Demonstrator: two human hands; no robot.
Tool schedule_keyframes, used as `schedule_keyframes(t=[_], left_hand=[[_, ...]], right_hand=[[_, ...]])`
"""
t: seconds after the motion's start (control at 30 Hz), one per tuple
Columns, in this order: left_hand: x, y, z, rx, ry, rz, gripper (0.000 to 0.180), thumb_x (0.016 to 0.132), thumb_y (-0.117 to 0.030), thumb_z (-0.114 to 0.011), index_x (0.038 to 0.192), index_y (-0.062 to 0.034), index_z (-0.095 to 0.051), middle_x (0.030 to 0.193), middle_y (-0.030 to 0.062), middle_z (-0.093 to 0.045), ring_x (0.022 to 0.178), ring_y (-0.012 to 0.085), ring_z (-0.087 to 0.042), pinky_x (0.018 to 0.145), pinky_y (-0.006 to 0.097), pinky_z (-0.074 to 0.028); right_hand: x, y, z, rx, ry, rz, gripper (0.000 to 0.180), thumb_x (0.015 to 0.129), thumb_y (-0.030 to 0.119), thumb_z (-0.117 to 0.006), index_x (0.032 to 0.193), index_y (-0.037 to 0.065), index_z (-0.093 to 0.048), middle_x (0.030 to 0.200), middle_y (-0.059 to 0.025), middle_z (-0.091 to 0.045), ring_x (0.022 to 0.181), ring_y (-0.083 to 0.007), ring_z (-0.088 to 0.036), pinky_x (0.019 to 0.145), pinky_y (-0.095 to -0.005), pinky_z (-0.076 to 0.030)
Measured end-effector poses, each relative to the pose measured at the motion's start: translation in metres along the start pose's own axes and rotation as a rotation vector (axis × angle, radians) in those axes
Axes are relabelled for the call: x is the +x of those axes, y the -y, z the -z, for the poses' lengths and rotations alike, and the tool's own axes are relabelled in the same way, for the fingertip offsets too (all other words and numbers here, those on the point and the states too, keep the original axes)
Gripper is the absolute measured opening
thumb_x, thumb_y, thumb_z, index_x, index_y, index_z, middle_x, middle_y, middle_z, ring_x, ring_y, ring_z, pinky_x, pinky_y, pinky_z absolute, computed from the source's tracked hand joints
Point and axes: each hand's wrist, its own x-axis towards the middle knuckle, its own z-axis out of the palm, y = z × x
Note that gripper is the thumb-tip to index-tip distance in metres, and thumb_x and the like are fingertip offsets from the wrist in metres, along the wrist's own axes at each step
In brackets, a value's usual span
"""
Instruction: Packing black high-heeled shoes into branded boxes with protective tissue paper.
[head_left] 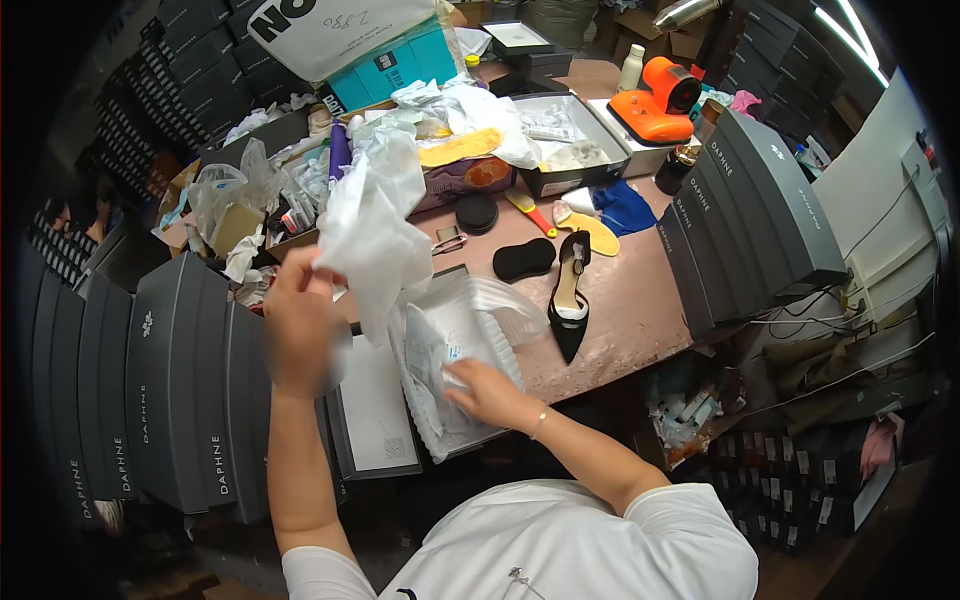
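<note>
Raised above the left side of the shoebox, my left hand [303,325] is partly blurred. It pinches a crumpled sheet of white tissue paper [378,215], which hangs down to the right. My right hand [490,393] reaches into the shoebox, its fingers a little apart and resting on the white foam wrapping [478,340] and clear plastic inside. The lid [378,415] or another box part lies along the left of the wrapping. A black pointed-toe slingback shoe [568,318] stands on the table to the right, beside a black oval pad [523,259].
Stacks of dark shoeboxes stand at the left [180,380] and right [750,220]. Behind are a red-handled brush [532,214], yellow insole [590,230], blue cloth [627,207], black round tin [477,213], open tray box [575,175], orange device [655,105] and heaped tissue and plastic.
</note>
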Motion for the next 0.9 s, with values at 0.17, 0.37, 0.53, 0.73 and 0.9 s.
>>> schedule_keyframes(t=[0.17, 0.37, 0.53, 0.73, 0.9], left_hand=[[-0.077, 0.004, -0.022, 0.027, 0.154, -0.008, 0.02, 0.088, -0.012, -0.048, 0.084, 0.0042, -0.059, 0.08, 0.0165, -0.059, 0.071, 0.0279, -0.058, 0.067, 0.033, -0.046], [-0.134, 0.019, -0.048, 0.208, -0.029, 0.286, 0.011, 0.083, -0.007, -0.066, 0.082, 0.0019, -0.061, 0.079, 0.0121, -0.06, 0.069, 0.021, -0.057, 0.064, 0.029, -0.045], [-0.165, 0.031, -0.011, 0.151, -0.168, 0.376, 0.012, 0.084, -0.004, -0.065, 0.094, 0.0032, -0.063, 0.09, 0.0092, -0.063, 0.075, 0.0171, -0.058, 0.069, 0.028, -0.047], [-0.152, 0.025, -0.042, 0.126, -0.099, 0.296, 0.016, 0.086, 0.0, -0.06, 0.101, 0.0034, -0.063, 0.097, 0.0103, -0.063, 0.078, 0.0172, -0.059, 0.071, 0.027, -0.048], [-0.143, 0.019, -0.057, 0.103, -0.019, 0.203, 0.014, 0.087, -0.001, -0.06, 0.1, 0.004, -0.063, 0.096, 0.0091, -0.063, 0.077, 0.016, -0.059, 0.07, 0.026, -0.047]], right_hand=[[0.018, -0.093, 0.12, -0.101, -0.682, -0.311, 0.097, 0.08, 0.025, -0.073, 0.145, -0.009, -0.01, 0.138, -0.0341, -0.038, 0.127, -0.0434, -0.041, 0.107, -0.0406, -0.033], [0.046, -0.198, 0.11, -0.117, -0.627, -0.652, 0.105, 0.067, 0.03, -0.078, 0.144, -0.003, -0.015, 0.117, -0.0335, -0.056, 0.109, -0.0444, -0.057, 0.094, -0.0433, -0.045], [0.017, -0.107, 0.167, -0.09, -0.044, -0.326, 0.068, 0.068, 0.02, -0.068, 0.125, -0.004, -0.04, 0.098, -0.0235, -0.062, 0.091, -0.0363, -0.064, 0.079, -0.0359, -0.051], [-0.029, -0.093, 0.15, -1.008, 0.607, 0.486, 0.021, 0.084, 0.016, -0.054, 0.103, 0.008, -0.058, 0.12, -0.013, -0.055, 0.133, -0.0301, -0.039, 0.113, -0.0543, -0.019], [-0.036, -0.083, 0.17, -1.042, 0.267, 0.326, 0.026, 0.084, 0.017, -0.051, 0.107, 0.01, -0.062, 0.131, -0.016, -0.051, 0.131, -0.0335, -0.039, 0.113, -0.0502, -0.021]])
